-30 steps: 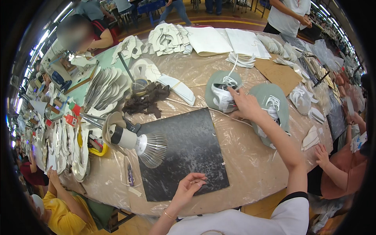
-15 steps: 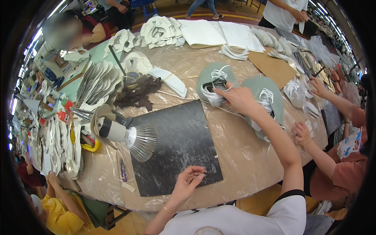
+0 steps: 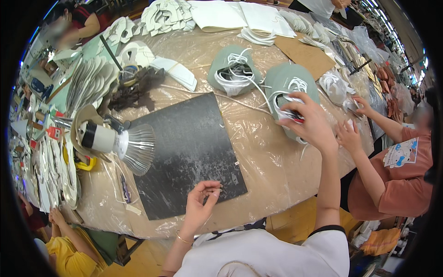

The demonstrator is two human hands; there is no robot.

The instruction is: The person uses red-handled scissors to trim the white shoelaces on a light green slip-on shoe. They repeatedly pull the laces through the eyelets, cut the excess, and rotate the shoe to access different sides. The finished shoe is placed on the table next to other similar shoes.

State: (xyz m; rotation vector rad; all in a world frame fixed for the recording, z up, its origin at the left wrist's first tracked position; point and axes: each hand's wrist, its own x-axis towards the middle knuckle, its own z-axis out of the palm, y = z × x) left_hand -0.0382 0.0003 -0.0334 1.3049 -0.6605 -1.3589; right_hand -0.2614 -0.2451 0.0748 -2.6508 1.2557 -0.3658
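Two grey-green sneakers with white laces, a left one and a right one, stand side by side on the plastic-covered table. My right hand is over the heel end of the right sneaker, thumb and fingers apart around its opening; contact is hard to make out. Low over the near edge of a scuffed black board is my left hand. Its fingers curl in and the thumb meets them; anything tiny between the tips cannot be told.
A lamp with a finned bulb leans over the board's left side. Dark cloth scraps and stacks of pale cut pieces lie beyond it. At right, a co-worker's hands are close to my right forearm.
My right hand has left the left sneaker's opening and moved right to the right sneaker, its fingers spreading. The left hand keeps its curled pose. The whole view has shifted.
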